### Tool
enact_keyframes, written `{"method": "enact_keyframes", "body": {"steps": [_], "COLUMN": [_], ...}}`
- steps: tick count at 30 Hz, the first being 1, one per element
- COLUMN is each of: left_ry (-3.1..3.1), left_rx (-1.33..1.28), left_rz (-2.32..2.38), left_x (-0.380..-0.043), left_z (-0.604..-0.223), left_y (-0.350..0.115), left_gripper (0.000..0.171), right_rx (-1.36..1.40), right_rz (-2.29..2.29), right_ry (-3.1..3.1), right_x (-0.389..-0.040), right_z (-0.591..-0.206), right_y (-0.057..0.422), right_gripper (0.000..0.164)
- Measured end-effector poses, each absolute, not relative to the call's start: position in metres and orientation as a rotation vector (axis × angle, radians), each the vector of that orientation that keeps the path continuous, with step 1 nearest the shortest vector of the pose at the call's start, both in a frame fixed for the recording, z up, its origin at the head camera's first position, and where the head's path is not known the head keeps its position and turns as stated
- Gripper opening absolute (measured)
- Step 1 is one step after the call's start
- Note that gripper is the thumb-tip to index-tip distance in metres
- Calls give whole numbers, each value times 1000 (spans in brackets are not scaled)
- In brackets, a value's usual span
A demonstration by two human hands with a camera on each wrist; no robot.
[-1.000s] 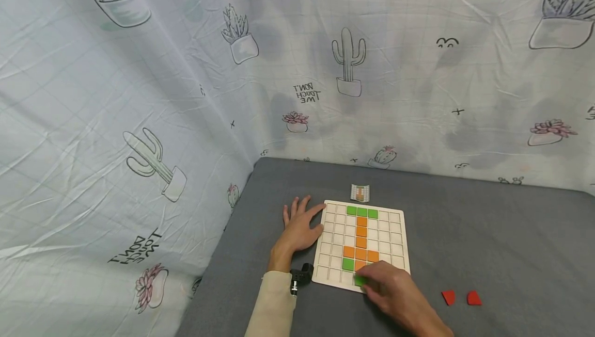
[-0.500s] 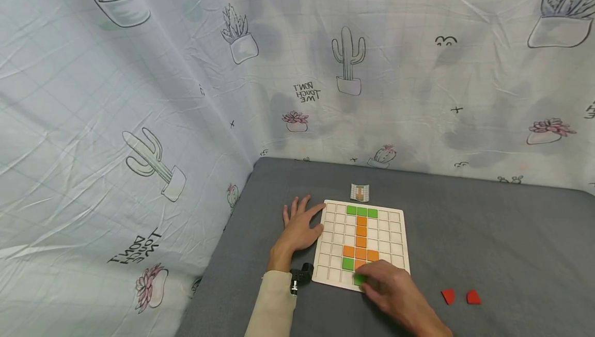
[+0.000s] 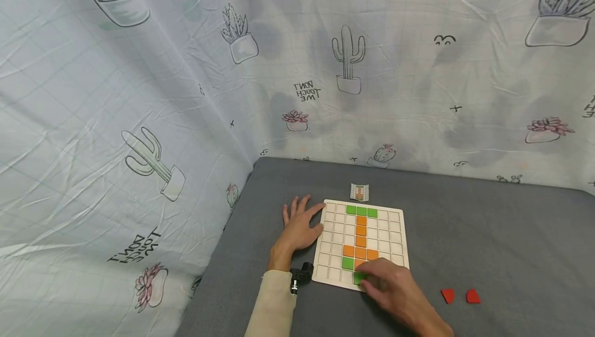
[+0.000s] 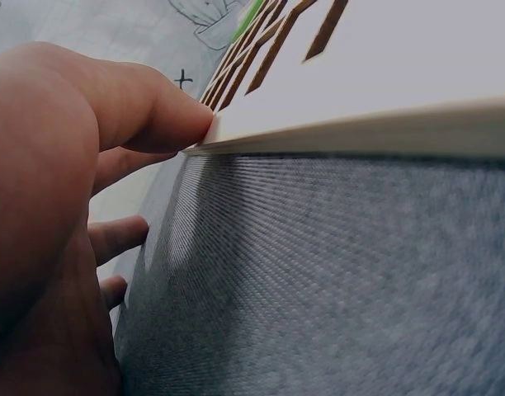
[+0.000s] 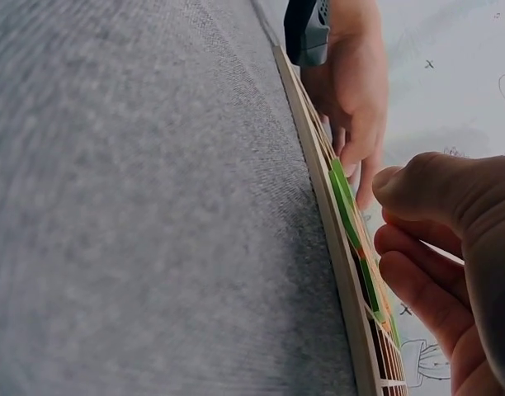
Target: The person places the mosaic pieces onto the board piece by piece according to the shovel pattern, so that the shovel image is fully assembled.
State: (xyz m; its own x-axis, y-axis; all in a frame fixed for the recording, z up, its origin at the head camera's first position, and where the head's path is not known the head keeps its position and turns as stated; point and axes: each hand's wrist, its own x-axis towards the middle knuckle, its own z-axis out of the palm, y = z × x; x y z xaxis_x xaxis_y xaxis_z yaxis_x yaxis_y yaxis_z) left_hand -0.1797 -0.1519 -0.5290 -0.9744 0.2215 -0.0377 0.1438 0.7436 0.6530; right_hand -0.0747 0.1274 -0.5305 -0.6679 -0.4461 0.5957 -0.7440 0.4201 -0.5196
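A cream grid board (image 3: 390,236) lies on the grey cloth, with green and orange square tiles in a tall figure. At its left edge my left hand (image 3: 297,229) rests, fingers spread, thumb and index touching the rim; in the left wrist view the thumb (image 4: 174,115) presses the board's side. My right hand (image 3: 392,288) hovers over the near edge, fingers bent, by a green tile (image 3: 359,278) in the bottom row. In the right wrist view the thumb and fingers stand just off that green tile (image 5: 345,206), with nothing between them. Some near tiles are hidden beneath this hand.
Two red pieces (image 3: 448,295) with a rounded side lie on the cloth (image 3: 492,244) to the right of the board. Behind it is a small pattern card (image 3: 359,192). A cactus-print curtain (image 3: 409,79) rises at the back and left. A dark wrist camera (image 3: 303,273) sits on the left wrist.
The right thumb and fingers have spread slightly apart at the green tile in the bottom row, and more of that tile shows. The left hand has not moved.
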Motion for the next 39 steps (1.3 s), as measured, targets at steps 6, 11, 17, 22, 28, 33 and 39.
{"method": "enact_keyframes", "body": {"steps": [6,11,17,22,28,33,39], "left_ry": [2830,2832,2832,2832,2830,2829,2825], "left_rx": [290,295,306,307,304,302,310], "left_rz": [1048,1050,1045,1048,1065,1054,1063], "left_x": [-179,-178,-178,-178,-178,-179,-179], "left_z": [-527,-527,-527,-528,-527,-528,-529], "left_y": [-152,-152,-152,-153,-153,-153,-153], "left_gripper": [56,56,56,56,56,56,56], "right_rx": [1075,1078,1109,1096,1078,1055,987], "right_rz": [1184,1219,1154,1056,1071,1136,1245], "right_ry": [-2286,-2362,-2424,-2548,-2581,-2529,-2508], "right_x": [-79,-80,-82,-83,-84,-84,-83], "right_z": [-527,-524,-523,-521,-519,-519,-516], "right_y": [122,113,104,101,101,107,122], "right_gripper": [46,40,35,29,27,30,32]}}
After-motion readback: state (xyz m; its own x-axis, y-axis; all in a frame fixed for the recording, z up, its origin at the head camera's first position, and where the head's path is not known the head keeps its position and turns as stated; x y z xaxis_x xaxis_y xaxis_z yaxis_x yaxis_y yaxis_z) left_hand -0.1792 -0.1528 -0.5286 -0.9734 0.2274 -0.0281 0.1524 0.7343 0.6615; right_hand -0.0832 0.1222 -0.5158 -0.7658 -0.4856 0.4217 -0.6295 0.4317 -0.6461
